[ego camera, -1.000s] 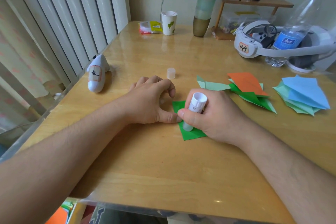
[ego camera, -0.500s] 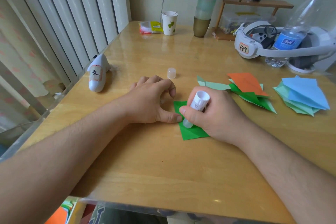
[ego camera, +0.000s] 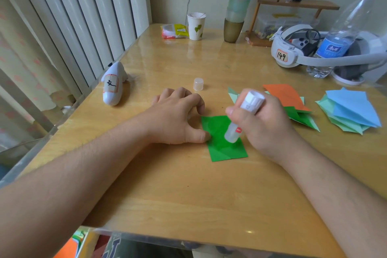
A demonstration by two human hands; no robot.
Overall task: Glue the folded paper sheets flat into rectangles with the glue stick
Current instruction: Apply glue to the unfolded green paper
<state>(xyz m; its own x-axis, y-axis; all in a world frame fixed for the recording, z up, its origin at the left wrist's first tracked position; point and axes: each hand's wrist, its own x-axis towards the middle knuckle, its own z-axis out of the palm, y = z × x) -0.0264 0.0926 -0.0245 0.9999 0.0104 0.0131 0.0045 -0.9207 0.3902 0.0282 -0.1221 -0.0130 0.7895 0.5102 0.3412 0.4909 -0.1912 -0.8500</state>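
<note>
1. Glossy yellow wooden table (ego camera: 188, 195), filling most of the view, radiator ribs along its 9 o'clock edge.
2. White headset with a "149" label (ego camera: 293, 52) at 2 o'clock, a clear plastic water bottle with blue cap (ego camera: 343, 33) standing just beside it.
3. Pile of folded blue and pale green paper sheets (ego camera: 351, 113) at 3 o'clock; a second pile of orange and green folded sheets (ego camera: 289, 98) between it and the right hand.
4. Left hand (ego camera: 176, 117) palm down on the table, fingers curled under, thumb tip pressing the 9 o'clock edge of the sheet; nothing gripped.
5. Right hand (ego camera: 263, 123) wrapped tight round the glue stick, thumb and fingers clamped on its barrel.
6. Folded bright green paper sheet (ego camera: 217, 132) flat on the table at centre, between the hands.
7. White controller with a marked label (ego camera: 113, 88) at 10 o'clock, well apart from the sheet.
8. White paper cup with a green leaf print (ego camera: 195, 26) at 12 o'clock.
9. White translucent glue stick (ego camera: 234, 132) tilted, its lower end touching the green sheet.
10. Small clear plastic cap (ego camera: 198, 84) upright at 12 o'clock from the left hand, near its knuckles.
</note>
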